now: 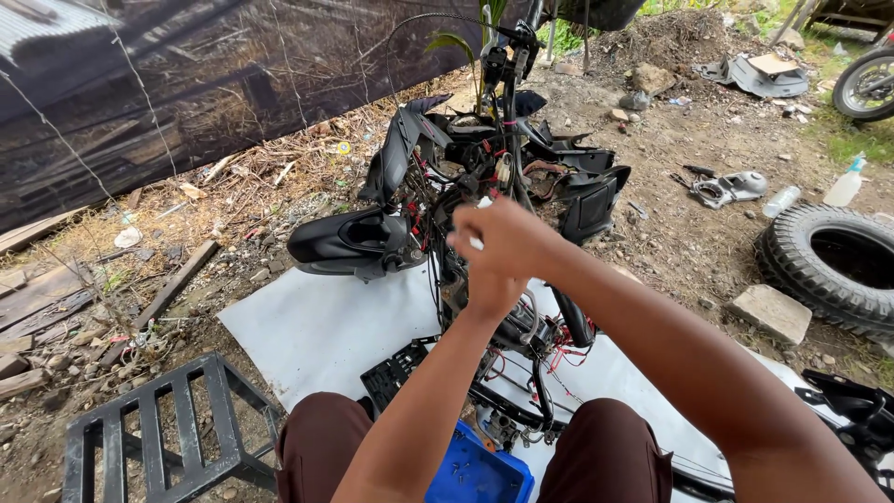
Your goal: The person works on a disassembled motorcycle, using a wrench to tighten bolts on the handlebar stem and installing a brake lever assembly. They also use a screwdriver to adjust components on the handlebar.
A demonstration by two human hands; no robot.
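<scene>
Knees in dark red shorts (596, 456) framed a blue tray (475, 473) of small screws on the white sheet (317, 326). Both arms reached forward and met over the stripped scooter (484, 186). One hand (507, 244) lay across the other hand (484, 284), fingers curled around something small and white (477, 242) near the frame tube and its red wires (559, 349); which hand held it, I could not tell, nor how tightly either was closed. Black fairing (349, 240) hung off to the left. A black stool (168, 433) stood at lower left, a tyre (829, 265) and a stone (771, 312) at right on the dirt.
</scene>
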